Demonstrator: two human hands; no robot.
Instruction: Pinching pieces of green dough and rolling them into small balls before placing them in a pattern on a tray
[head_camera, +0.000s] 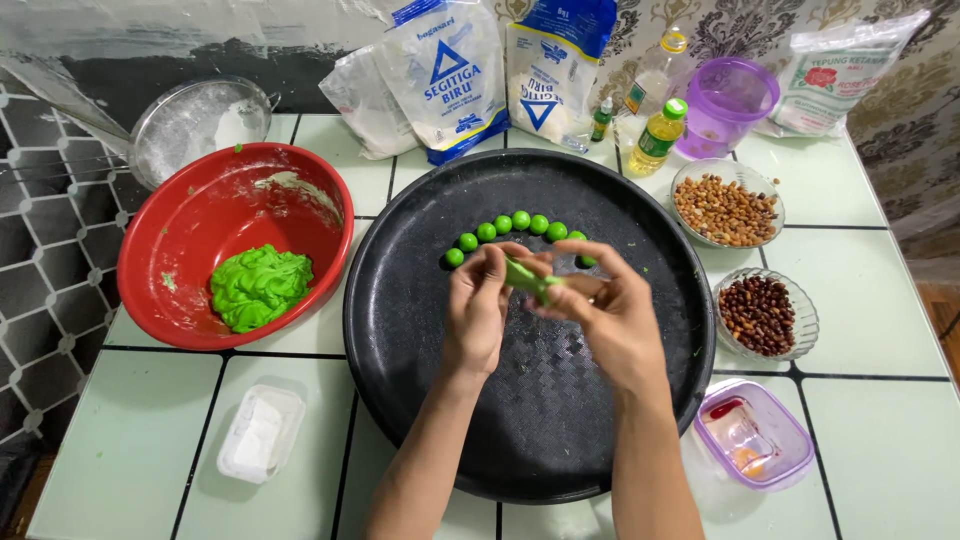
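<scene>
Both hands — left hand (478, 300), right hand (600, 305) — pinch a soft green dough strip (528, 279) over the round black tray (420, 350); keep your pressure even.

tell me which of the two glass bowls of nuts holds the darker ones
The small glass bowl nearer the person, at the black round tray's right edge, holds dark reddish-brown nuts; the glass bowl behind it holds pale tan ones.

Bowls (235, 240) flanking; near tray (540, 440) bare.
</scene>
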